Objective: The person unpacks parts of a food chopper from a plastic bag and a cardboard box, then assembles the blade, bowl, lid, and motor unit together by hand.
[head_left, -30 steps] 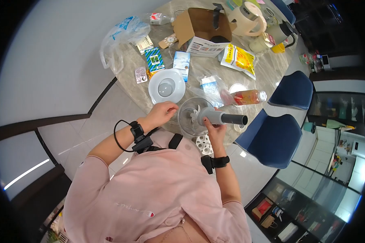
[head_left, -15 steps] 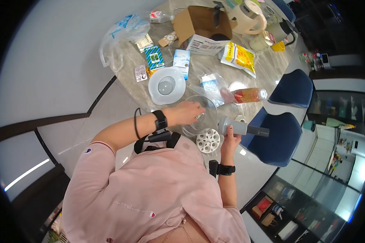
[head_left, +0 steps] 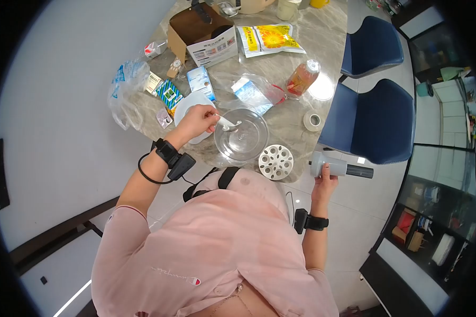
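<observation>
My left hand [head_left: 198, 120] pinches a short white piece with a curved, shiny end [head_left: 230, 124], held over the left side of a clear round bowl [head_left: 248, 150] on the table. Behind this hand sits a white bowl-shaped part [head_left: 184, 104], partly covered by it. My right hand [head_left: 325, 182] is wrapped round a grey plastic cylinder with a dark tube [head_left: 336, 166], held past the table's right edge. Between the bowl and my right hand lies a white disc with several holes [head_left: 276, 162], near the table's front edge.
A small white ring [head_left: 312, 121] and a bottle of reddish drink [head_left: 303, 78] stand to the right. Farther back are a yellow packet [head_left: 272, 39], a cardboard box [head_left: 203, 39], small boxes [head_left: 201, 83] and a plastic bag [head_left: 127, 95]. Blue chairs [head_left: 381, 121] flank the table.
My left hand has come out of the clear bowl with the white piece and moved left. The grey cylinder has moved right in my right hand, away from the bowl. The view has shifted.
</observation>
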Available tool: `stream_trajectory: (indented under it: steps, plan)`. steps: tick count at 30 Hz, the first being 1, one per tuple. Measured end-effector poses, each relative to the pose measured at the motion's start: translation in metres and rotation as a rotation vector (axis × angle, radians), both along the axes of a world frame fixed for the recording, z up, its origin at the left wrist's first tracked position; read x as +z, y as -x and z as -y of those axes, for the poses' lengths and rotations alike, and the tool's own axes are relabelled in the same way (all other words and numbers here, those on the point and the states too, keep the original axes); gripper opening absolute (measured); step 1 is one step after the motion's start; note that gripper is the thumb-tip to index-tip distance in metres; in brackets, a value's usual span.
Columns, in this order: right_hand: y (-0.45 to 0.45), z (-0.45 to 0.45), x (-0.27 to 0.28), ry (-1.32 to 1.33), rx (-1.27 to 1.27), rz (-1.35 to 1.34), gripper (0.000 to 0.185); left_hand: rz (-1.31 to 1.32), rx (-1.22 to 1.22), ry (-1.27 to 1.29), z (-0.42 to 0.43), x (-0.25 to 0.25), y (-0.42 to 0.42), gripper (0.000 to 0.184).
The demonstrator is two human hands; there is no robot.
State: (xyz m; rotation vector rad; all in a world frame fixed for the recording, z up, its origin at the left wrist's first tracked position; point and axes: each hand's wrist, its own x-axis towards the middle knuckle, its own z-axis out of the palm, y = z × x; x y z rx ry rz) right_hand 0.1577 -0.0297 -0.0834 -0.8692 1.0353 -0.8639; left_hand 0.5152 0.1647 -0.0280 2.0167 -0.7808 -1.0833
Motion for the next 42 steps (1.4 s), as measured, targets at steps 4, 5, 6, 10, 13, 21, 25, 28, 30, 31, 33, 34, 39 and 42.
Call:
stream_trajectory:
  steps: [4,5,6,10,13,21,25,28,30,31,33,34,39,42]
  plan:
    - [0.012,-0.002,-0.007,-0.046,-0.062,0.005,0.044,-0.217,0.050,0.047,0.001,-0.022,0.008,0.019]
    - [0.013,-0.003,-0.009,-0.052,-0.069,0.010,0.044,-0.212,0.044,0.040,0.001,-0.024,0.009,0.019]
    - [0.014,-0.005,-0.009,-0.050,-0.068,0.012,0.044,-0.307,0.122,0.052,0.002,-0.023,0.011,0.020]
    - [0.015,-0.006,-0.008,-0.091,-0.056,0.028,0.049,-0.563,0.273,0.036,0.002,-0.019,0.009,0.023]
    - [0.012,-0.006,-0.005,-0.093,-0.046,0.007,0.050,-0.709,0.272,0.033,-0.004,-0.017,0.004,0.024]
    - [0.011,-0.007,-0.011,-0.101,-0.044,0.020,0.050,-1.030,0.219,0.202,-0.018,-0.026,-0.002,0.028]
    - [0.010,-0.009,-0.010,-0.120,-0.045,0.011,0.049,-1.164,0.222,0.282,-0.019,-0.024,-0.002,0.028]
    - [0.010,-0.009,-0.010,-0.126,-0.047,0.007,0.048,-1.188,0.190,0.297,-0.018,-0.021,-0.004,0.027]
    - [0.010,-0.009,-0.012,-0.108,-0.037,-0.007,0.048,-1.184,0.181,0.292,-0.017,-0.020,-0.004,0.027]
    - [0.010,-0.009,-0.013,-0.090,-0.028,-0.019,0.048,-1.097,0.167,0.291,-0.016,-0.017,-0.004,0.027]
    - [0.009,-0.008,-0.012,-0.099,-0.036,0.000,0.047,-1.013,0.151,0.290,-0.014,-0.016,-0.005,0.028]
    - [0.009,-0.008,-0.011,-0.109,-0.046,0.018,0.046,-0.907,0.163,0.313,-0.013,-0.017,-0.008,0.028]
    - [0.008,-0.005,-0.010,-0.122,-0.022,0.008,0.046,-0.333,0.112,0.223,0.001,-0.005,0.003,0.021]
    - [0.006,-0.005,-0.009,-0.116,-0.030,0.000,0.045,-0.216,0.011,0.154,0.008,-0.012,0.017,0.020]
